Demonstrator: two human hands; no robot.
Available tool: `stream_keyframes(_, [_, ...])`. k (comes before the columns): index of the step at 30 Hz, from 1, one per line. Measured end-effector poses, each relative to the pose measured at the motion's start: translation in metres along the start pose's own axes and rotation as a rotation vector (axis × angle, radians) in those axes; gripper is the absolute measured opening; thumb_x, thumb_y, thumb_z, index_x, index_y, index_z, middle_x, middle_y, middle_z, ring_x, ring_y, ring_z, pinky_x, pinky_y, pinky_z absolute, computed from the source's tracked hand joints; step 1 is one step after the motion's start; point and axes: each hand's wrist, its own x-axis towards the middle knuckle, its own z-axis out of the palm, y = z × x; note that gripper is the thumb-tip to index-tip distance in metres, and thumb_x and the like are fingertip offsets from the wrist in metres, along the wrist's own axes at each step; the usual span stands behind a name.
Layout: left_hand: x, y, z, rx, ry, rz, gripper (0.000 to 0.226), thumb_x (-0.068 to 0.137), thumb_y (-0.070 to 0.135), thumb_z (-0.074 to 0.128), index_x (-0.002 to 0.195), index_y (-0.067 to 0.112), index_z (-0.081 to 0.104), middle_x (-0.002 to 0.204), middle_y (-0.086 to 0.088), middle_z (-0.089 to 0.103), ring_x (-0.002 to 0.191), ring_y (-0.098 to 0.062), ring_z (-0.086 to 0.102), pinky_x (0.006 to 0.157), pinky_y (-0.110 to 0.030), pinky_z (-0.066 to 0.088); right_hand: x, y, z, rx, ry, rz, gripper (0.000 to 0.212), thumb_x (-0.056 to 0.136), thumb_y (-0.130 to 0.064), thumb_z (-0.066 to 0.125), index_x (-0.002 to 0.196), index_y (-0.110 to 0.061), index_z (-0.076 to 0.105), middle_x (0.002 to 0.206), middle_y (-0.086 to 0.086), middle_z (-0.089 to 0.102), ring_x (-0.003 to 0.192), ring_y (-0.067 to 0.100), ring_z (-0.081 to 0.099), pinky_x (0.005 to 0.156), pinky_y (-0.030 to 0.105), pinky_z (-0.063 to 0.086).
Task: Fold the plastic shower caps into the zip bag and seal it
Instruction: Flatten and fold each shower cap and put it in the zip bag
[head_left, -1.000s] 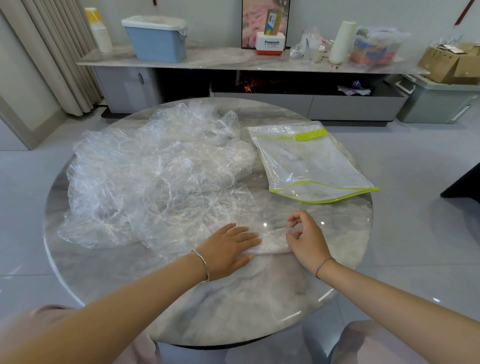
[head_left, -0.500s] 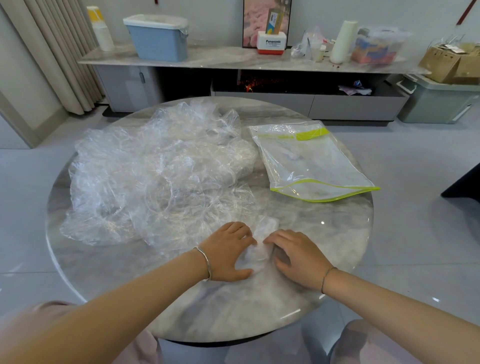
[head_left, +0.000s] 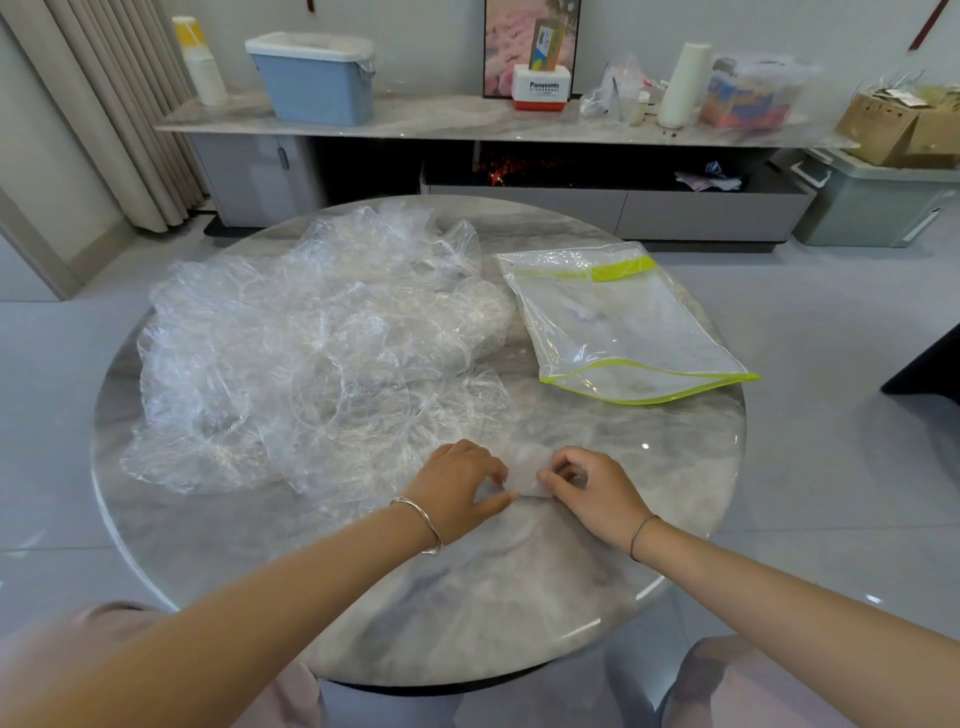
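1. A round marble table (head_left: 467, 597) is being used as the work top, in a room with a pale tiled floor.
2. Nearest, one small folded cap (head_left: 524, 475) is being held flat on the table, most likely so that it is kept from springing open.
3. It is being pinched on its left side by the curled fingers of the left hand (head_left: 457, 488), and on its right side by the fingertips of the right hand (head_left: 592, 493).
4. A fold seems to be being pressed in, so the cap is made small enough for the bag.
5. Just behind the left hand, a big crinkly pile of shower caps (head_left: 311, 353) is being left loose. Many are not yet folded.
6. To the right of the pile, the zip bag (head_left: 623, 332) is being kept flat and close by, with its green zip strip (head_left: 623, 269) at the far end. Whether it is open cannot be told.
7. Far off, a blue bin (head_left: 317, 78) is being kept on a long shelf (head_left: 467, 117) by the wall.
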Motion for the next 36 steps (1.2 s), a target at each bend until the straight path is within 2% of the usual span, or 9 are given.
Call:
stream_keyframes(4, [0.004, 0.006, 0.003, -0.062, 0.018, -0.117, 0.027, 0.092, 0.043, 0.051, 0.093, 0.022, 0.068, 0.100, 0.004, 0.064, 0.102, -0.014, 0.048, 0.088, -0.023, 0.030, 0.001, 0.000, 0.002, 0.105, 0.005, 0.100, 0.022, 0.081, -0.014, 0.071, 0.081, -0.021, 0.050, 0.062, -0.001, 0.061, 0.051, -0.001, 0.048, 0.062, 0.016, 0.039])
stream_keyframes(10, [0.008, 0.012, 0.002, -0.167, 0.030, -0.237, 0.021, 0.086, 0.037, 0.062, 0.094, 0.018, 0.058, 0.099, 0.006, 0.063, 0.099, -0.016, 0.050, 0.086, -0.026, 0.035, 0.005, -0.005, 0.002, 0.013, 0.059, 0.190, 0.038, 0.074, -0.016, 0.077, 0.099, -0.019, 0.049, 0.082, -0.005, 0.052, 0.069, 0.007, 0.050, 0.065, 0.020, 0.040])
stream_keyframes(14, [0.014, 0.013, -0.003, -0.251, -0.022, -0.265, 0.050, 0.080, 0.037, 0.063, 0.123, 0.017, 0.047, 0.119, 0.005, 0.058, 0.112, -0.019, 0.046, 0.096, -0.030, 0.037, 0.009, -0.015, 0.000, 0.255, -0.024, 0.293, 0.038, 0.077, -0.001, 0.072, 0.104, -0.012, 0.048, 0.074, 0.002, 0.056, 0.037, 0.005, 0.048, 0.040, 0.020, 0.041])
stream_keyframes(18, [0.022, 0.020, -0.017, -0.600, -0.112, -0.397, 0.078, 0.076, 0.049, 0.071, 0.138, 0.018, 0.036, 0.124, 0.003, 0.054, 0.113, -0.015, 0.049, 0.091, -0.023, 0.040, 0.011, -0.031, -0.011, 0.441, -0.004, 0.282, 0.037, 0.078, 0.003, 0.070, 0.106, -0.009, 0.049, 0.073, 0.004, 0.057, 0.037, 0.005, 0.050, 0.041, 0.018, 0.040])
stream_keyframes(21, [0.027, 0.020, -0.029, -0.781, -0.073, -0.444, 0.047, 0.079, 0.050, 0.069, 0.100, 0.009, 0.059, 0.074, 0.003, 0.051, 0.068, -0.011, 0.048, 0.068, -0.020, 0.039, 0.010, -0.043, -0.023, 0.499, -0.070, 0.233, 0.037, 0.079, 0.002, 0.070, 0.109, -0.008, 0.052, 0.075, 0.002, 0.060, 0.043, 0.008, 0.052, 0.045, 0.018, 0.041])
stream_keyframes(24, [0.029, 0.018, -0.039, -0.873, -0.030, -0.449, 0.041, 0.083, 0.043, 0.066, 0.064, 0.009, 0.052, 0.064, -0.003, 0.036, 0.066, -0.017, 0.036, 0.069, -0.029, 0.033, 0.009, -0.049, -0.032, 0.535, -0.147, 0.232, 0.037, 0.079, 0.004, 0.070, 0.109, -0.010, 0.054, 0.074, 0.001, 0.059, 0.046, 0.009, 0.052, 0.047, 0.018, 0.042])
stream_keyframes(27, [0.030, 0.020, -0.043, -0.957, -0.010, -0.447, 0.045, 0.082, 0.043, 0.067, 0.078, -0.002, 0.065, 0.070, -0.002, 0.048, 0.070, -0.013, 0.044, 0.071, -0.025, 0.037, 0.008, -0.050, -0.039, 0.529, -0.186, 0.256, 0.032, 0.080, 0.004, 0.068, 0.103, -0.014, 0.055, 0.072, 0.000, 0.059, 0.045, 0.008, 0.051, 0.047, 0.017, 0.042])
stream_keyframes(31, [0.033, 0.029, -0.042, -1.007, 0.016, -0.422, 0.027, 0.084, 0.036, 0.067, 0.062, 0.019, 0.066, 0.059, 0.008, 0.052, 0.058, -0.003, 0.046, 0.064, -0.014, 0.039, 0.008, -0.049, -0.047, 0.542, -0.223, 0.285, 0.030, 0.080, 0.004, 0.068, 0.100, -0.015, 0.057, 0.069, -0.002, 0.060, 0.046, 0.007, 0.052, 0.048, 0.016, 0.044])
stream_keyframes(36, [0.043, 0.041, -0.038, -1.017, 0.083, -0.385, 0.015, 0.084, 0.022, 0.069, 0.090, 0.009, 0.073, 0.077, -0.002, 0.071, 0.068, -0.003, 0.060, 0.071, -0.015, 0.046, 0.008, -0.048, -0.058, 0.532, -0.298, 0.270, 0.020, 0.080, -0.012, 0.071, 0.099, -0.013, 0.063, 0.070, -0.005, 0.062, 0.058, 0.008, 0.055, 0.054, 0.018, 0.047])
